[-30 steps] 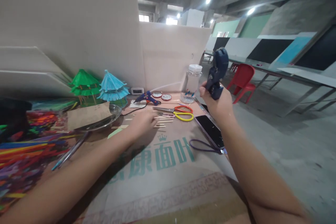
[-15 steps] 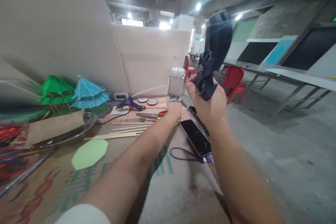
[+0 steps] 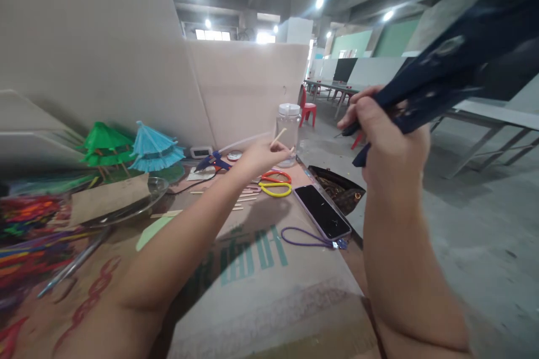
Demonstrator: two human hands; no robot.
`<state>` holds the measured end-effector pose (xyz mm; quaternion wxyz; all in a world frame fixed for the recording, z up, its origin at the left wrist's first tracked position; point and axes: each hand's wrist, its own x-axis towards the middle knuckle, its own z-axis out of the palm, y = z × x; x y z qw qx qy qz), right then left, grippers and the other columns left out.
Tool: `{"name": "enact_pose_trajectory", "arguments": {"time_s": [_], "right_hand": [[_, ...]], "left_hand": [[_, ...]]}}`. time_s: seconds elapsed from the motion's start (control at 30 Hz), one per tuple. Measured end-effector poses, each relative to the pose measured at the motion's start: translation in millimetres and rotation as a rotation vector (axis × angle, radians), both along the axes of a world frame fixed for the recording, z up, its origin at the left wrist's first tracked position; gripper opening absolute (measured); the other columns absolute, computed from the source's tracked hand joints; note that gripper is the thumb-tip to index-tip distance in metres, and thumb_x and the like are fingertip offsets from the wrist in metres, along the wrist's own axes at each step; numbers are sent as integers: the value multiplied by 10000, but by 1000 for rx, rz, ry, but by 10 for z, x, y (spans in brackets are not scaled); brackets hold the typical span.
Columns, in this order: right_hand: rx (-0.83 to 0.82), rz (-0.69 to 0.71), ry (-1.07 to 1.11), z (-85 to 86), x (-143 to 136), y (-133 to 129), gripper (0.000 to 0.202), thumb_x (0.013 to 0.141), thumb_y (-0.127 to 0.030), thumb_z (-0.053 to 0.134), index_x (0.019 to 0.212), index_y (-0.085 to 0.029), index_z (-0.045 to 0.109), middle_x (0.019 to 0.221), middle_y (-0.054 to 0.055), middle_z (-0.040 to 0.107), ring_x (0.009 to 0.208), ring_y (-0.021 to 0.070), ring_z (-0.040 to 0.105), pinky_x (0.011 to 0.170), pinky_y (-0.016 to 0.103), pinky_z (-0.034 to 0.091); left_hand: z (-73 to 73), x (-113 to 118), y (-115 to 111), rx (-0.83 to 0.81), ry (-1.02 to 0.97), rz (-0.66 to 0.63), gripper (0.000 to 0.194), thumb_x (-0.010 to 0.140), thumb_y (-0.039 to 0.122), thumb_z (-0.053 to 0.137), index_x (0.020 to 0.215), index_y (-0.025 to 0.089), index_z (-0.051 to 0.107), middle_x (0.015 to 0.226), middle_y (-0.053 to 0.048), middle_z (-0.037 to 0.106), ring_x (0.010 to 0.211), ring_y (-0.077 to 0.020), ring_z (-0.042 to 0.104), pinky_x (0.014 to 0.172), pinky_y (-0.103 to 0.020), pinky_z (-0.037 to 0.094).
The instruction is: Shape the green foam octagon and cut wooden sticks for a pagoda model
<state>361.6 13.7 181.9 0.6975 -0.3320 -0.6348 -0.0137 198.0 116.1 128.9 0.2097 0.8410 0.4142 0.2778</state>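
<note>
Held stick (image 3: pixel 278 137) before capped jar (image 3: pixel 292 137), cardboard (image 3: pixel 109 199) over bowl (image 3: pixel 162 191)

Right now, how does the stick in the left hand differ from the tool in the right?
The stick is pale; the tool is dark blue. The stick is thin; the tool is much thicker. The stick looks plain; the tool has shiny round fittings. Both are hand-held, by the left hand and right hand.

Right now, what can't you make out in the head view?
All head view:
Dark blue tool in the right hand: far end cut off by the picture's edge, and blurred.
Scissors: blades mostly hidden by the left forearm.
Light green card: partly covered by that forearm.
Thin stick: lower part hidden in the left hand.
</note>
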Motion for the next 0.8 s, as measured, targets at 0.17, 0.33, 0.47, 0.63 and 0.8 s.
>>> {"name": "enact_pose_trajectory", "arguments": {"time_s": [0.17, 0.33, 0.47, 0.63, 0.8], "right_hand": [[53, 258, 210, 23, -275, -177, 84, 855, -253, 621, 875, -190, 673, 731, 6, 571, 683, 168, 609, 702, 366, 521], [100, 143, 114, -4, -279, -267, 92, 804, -220, 655, 873, -207, 715, 753, 11, 614, 668, 175, 618, 675, 376, 503], [96, 171, 103, -4, -251, -230, 96, 811, -247, 660, 875, -221, 725, 754, 5, 605, 666, 173, 622, 696, 397, 513], [76, 163, 118, -36, -305, -153, 133, 821, -227, 663, 933, -211, 731, 757, 28, 638, 686, 201, 643, 691, 401, 496], [23, 156, 83, -97, -348, -81, 128, 800, -220, 684, 919, -198, 724, 765, 44, 655, 682, 204, 642, 681, 392, 496]], "left_hand": [[-80, 591, -643, 38, -81, -159, 309, 980, 407, 526, 1157, 221, 697, 1046, -48, 752, 932, -177, 693, 769, -263, 507], [-174, 606, -700, 47, 93, -206, 297, 944, 436, 558, 1060, 233, 742, 1023, -86, 769, 935, -231, 703, 759, -301, 501], [-271, -351, -286, 36, 279, 20, 264, 886, 385, 609, 1007, 200, 753, 1013, -111, 766, 939, -271, 695, 769, -307, 486], [-631, -1516, -48, 0, 423, 257, 340, 892, 463, 581, 1049, 201, 731, 959, -95, 765, 880, -265, 695, 760, -295, 492], [-1006, -1841, -133, 70, 366, 162, 335, 997, 312, 418, 1080, 186, 717, 1119, -111, 724, 1070, -258, 646, 939, -352, 481]]}}
